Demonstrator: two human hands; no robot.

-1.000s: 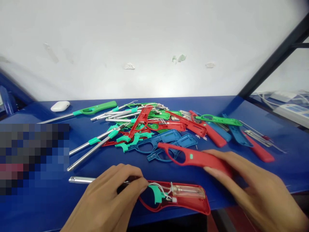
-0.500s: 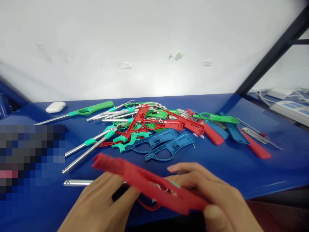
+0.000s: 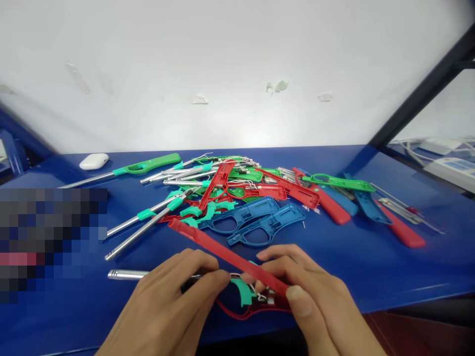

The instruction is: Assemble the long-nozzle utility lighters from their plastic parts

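Note:
Near the table's front edge lies an open red lighter body point(image 3: 245, 314) with a teal trigger point(image 3: 243, 291), white wires and a metal tube point(image 3: 128, 274) pointing left. My left hand point(image 3: 178, 291) grips this lighter where tube and body meet, its fingers pressed together. Between thumb and fingers, my right hand point(image 3: 311, 296) holds a long red half shell point(image 3: 222, 249), tilted above the open body with its far end up to the left. Part of the body is hidden under my right fingers.
Behind my hands is a pile of blue point(image 3: 270, 225), red and green shells, teal triggers and metal tubes. A green lighter point(image 3: 159, 162) and a white case point(image 3: 94, 161) lie back left. A pixelated area covers the left.
The red shell has turned edge-on and its right part has risen, uncovering the teal trigger and wires. My left fingers have moved right along the lighter. The view has shifted slightly.

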